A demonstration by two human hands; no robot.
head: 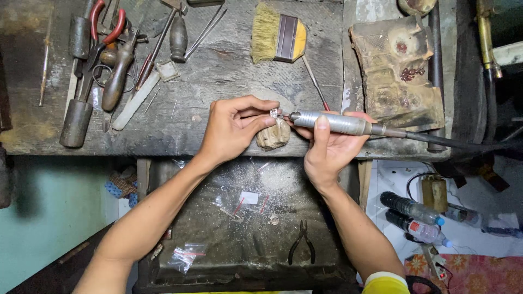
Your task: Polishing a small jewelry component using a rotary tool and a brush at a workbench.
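Observation:
My left hand (233, 129) pinches a small silvery ring-like piece (274, 113) between thumb and fingers, held over a worn wooden bench peg (274, 136) at the workbench's front edge. My right hand (329, 146) grips a grey metal rotary handpiece (338, 123). Its thin tip touches the small piece from the right. A dark flexible shaft (452, 142) runs from the handpiece off to the right.
On the scarred workbench (218, 71) lie pliers with red handles (106, 24), files and gravers at the left, a flat brush (279, 39) and a charred block (397, 68). Below, a tray (245, 218) holds pliers (301, 245), small plastic bags and filings. Bottles (414, 215) lie at the right.

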